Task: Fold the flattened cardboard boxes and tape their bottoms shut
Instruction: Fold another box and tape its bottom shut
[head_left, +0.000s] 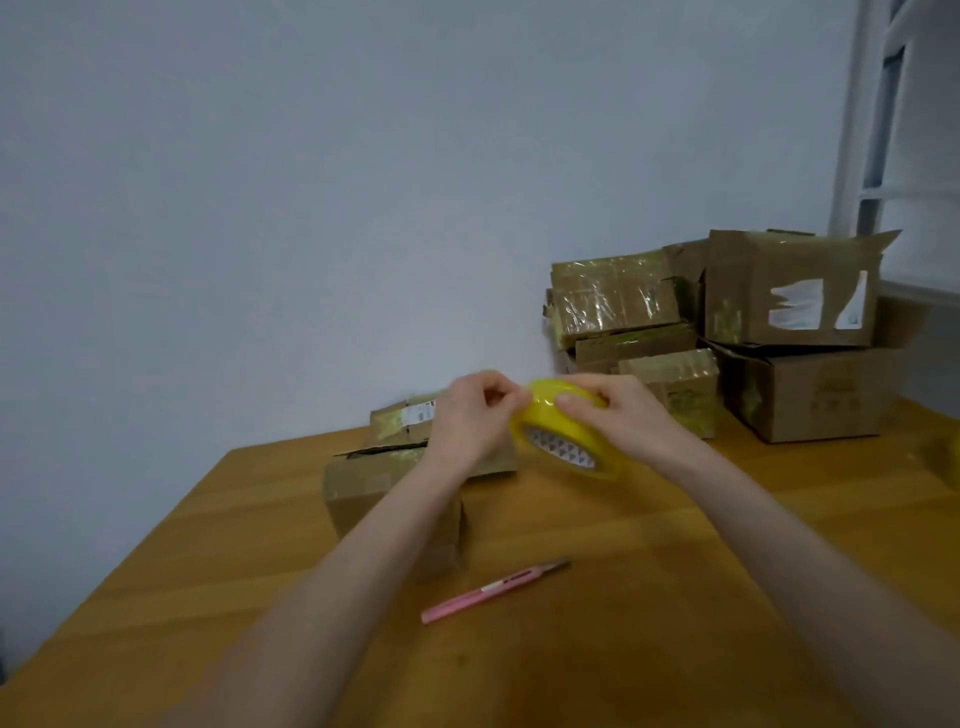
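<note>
Fingers (500, 394) of the left hand (470, 418) are curled in a pinch on the rim of the round yellow roll of packing tape (566, 448), apparently picking for the loose end. Blur hides whether that end is lifted yet. The right hand (621, 415) grips the roll from above, fingers wrapped over its outer face, and holds it in the air above the worktop. The brown cardboard box (374, 486) to be sealed stands folded just under the left forearm, its upper flaps closed with a dark gap along the seam.

As I judge it, the tape end may tear off in a sliver or split lengthwise if only a corner is raised, and would then have to be hunted for again. A pulled strip could fold onto itself or cling to the fingers. With neither hand on the box, its flaps may spring apart before the tape reaches them. The slim pink utility knife (493, 591) lies near the forearms, its blade seemingly out, so a careless reach could meet it.

The orange-brown wooden worktop (649, 597) stands against a plain pale grey-blue wall (311, 182). A heap of worn, taped cardboard boxes (779, 312) sits at its far right, beside a white frame (872, 130).
</note>
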